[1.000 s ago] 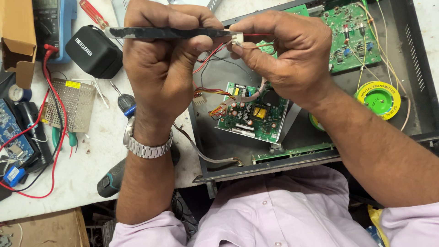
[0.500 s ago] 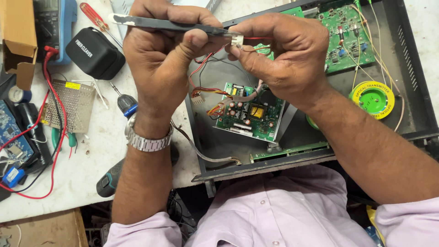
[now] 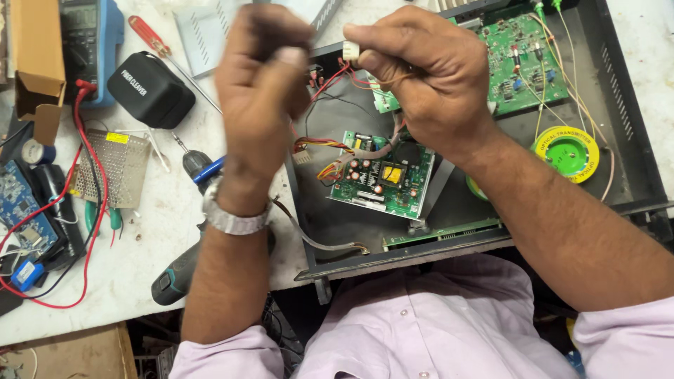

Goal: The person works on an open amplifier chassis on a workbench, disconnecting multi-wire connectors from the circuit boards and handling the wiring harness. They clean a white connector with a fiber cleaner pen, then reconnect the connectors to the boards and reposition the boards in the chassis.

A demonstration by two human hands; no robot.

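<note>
While the right hand (image 3: 421, 77) pinches the white connector (image 3: 350, 50) above the open chassis (image 3: 632, 175), its thin red wires (image 3: 335, 76) could snap; the left hand's (image 3: 260, 91) closed grip is blurred, contents unclear

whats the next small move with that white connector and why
Probably bring the left hand back to the white connector. The right hand pinches it by its red wires above the open chassis, while the blurred left fist sits apart from it.
</note>
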